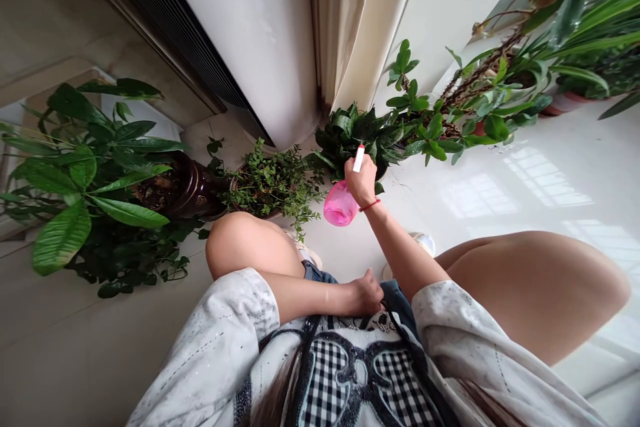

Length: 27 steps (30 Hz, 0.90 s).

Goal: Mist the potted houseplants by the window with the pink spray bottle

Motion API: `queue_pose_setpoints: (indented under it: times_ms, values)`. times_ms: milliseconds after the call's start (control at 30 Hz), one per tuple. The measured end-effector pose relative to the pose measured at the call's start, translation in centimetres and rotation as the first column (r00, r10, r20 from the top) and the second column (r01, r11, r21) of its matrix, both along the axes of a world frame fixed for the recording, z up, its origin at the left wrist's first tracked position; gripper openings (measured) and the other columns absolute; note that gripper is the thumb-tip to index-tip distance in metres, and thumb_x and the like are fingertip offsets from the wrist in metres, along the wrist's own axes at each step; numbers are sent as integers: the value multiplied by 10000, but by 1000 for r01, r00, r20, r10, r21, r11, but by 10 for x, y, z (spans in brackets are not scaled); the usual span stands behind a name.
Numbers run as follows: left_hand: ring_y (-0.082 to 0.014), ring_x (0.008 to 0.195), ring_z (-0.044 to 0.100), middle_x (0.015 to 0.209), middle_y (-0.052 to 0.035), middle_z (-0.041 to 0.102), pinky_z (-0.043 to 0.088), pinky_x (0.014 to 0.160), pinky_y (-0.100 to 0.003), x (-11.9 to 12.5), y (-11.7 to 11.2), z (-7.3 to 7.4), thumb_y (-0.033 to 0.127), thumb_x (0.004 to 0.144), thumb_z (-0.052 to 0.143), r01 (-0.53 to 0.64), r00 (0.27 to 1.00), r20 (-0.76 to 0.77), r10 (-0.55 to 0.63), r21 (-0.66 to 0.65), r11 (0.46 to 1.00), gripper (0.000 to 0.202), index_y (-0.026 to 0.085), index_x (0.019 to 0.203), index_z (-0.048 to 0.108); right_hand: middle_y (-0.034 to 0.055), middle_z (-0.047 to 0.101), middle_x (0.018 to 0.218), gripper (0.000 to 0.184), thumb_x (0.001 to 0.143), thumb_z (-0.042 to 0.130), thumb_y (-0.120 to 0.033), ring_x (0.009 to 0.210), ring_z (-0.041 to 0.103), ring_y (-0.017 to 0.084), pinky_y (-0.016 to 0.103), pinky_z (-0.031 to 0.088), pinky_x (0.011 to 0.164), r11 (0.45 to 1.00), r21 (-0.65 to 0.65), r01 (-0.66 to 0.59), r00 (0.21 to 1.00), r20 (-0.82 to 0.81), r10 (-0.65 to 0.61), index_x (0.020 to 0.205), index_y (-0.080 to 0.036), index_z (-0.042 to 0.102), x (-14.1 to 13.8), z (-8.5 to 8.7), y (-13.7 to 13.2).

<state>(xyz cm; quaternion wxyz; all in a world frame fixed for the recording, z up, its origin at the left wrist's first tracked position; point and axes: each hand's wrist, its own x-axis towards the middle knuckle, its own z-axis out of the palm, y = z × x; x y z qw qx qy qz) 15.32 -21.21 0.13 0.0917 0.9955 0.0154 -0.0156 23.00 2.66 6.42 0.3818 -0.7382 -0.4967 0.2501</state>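
Note:
My right hand (361,180) is closed around the neck of a pink see-through spray bottle (341,203). Its white nozzle head (359,158) with a red tip sticks out above my fist and points away from me. Just beyond it grows a dark-leaved potted plant (357,130), partly behind the hand. My left hand (369,295) rests in my lap against the hem of my top, fingers curled in and thumb up. Whether anything is inside those fingers is hidden.
A small-leaved bushy plant (275,180) stands left of the bottle, then a brown glazed pot (193,183) with a broad-leaved plant (75,180). More potted plants (440,127) line the right. Behind are a tall white appliance (265,33) and a curtain (350,27). The tiled floor (480,193) is glossy.

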Motion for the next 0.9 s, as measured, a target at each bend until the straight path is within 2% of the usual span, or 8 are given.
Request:
queue_pose_setpoints:
  times_ms: [133, 333, 500, 600, 700, 767, 900]
  values:
    - [-287, 846, 746, 998, -158, 790, 585, 840, -544, 0, -1, 0, 294, 1018, 491, 0, 1000, -3, 0, 9, 1000, 327, 212, 978, 805, 64, 518, 790, 211, 904, 513, -323, 828, 564, 292, 481, 487, 824, 1000, -5, -20, 999, 25, 20, 771, -277, 355, -3, 5, -6]
    - [-278, 871, 745, 1028, -160, 790, 582, 872, -543, 2, 0, 4, 283, 1043, 414, -2, 997, -76, -1, -32, 999, 394, 193, 1028, 797, 55, 504, 757, 208, 920, 479, -321, 764, 542, 268, 445, 481, 768, 999, 31, 6, 998, 58, -8, 760, -278, 354, -2, 3, -17]
    - [-290, 891, 761, 1028, -131, 799, 594, 873, -525, 3, -3, 3, 345, 1037, 469, -13, 996, -92, 11, -18, 1000, 388, 177, 930, 802, 67, 534, 839, 221, 929, 500, -374, 836, 563, 275, 455, 492, 812, 997, 75, 13, 998, 66, -18, 790, -277, 358, -1, 5, -27]
    - [-293, 900, 760, 1042, -136, 796, 593, 881, -536, 4, -4, 3, 327, 1041, 455, -3, 994, -111, 2, -10, 1000, 391, 180, 946, 804, 59, 527, 823, 227, 921, 500, -316, 827, 568, 274, 453, 479, 812, 1000, -2, -29, 998, 61, 29, 771, -278, 335, -5, 11, -32]
    - [-291, 928, 752, 1083, -149, 787, 579, 916, -563, 4, -3, 5, 317, 1063, 374, 3, 986, -169, -7, -24, 1000, 444, 188, 1049, 798, 36, 501, 754, 236, 889, 495, -236, 738, 532, 248, 425, 450, 761, 995, -71, -70, 996, 47, 73, 742, -282, 317, -10, 16, -38]
    - [-291, 939, 748, 1095, -159, 783, 569, 939, -573, 5, -2, 7, 310, 1065, 353, -8, 981, -194, -1, -48, 999, 455, 180, 1101, 788, 24, 490, 744, 241, 874, 503, -225, 705, 497, 229, 403, 427, 731, 993, -65, -98, 994, 39, 100, 740, -283, 312, -13, 17, -42]
    - [-286, 885, 738, 1055, -182, 781, 564, 936, -554, 5, -1, 8, 337, 1054, 389, -63, 985, -164, 48, -88, 994, 451, 123, 1049, 786, 10, 478, 773, 258, 854, 523, -225, 725, 466, 213, 365, 383, 712, 993, 28, -119, 992, 41, 117, 750, -283, 295, -17, 21, -43]
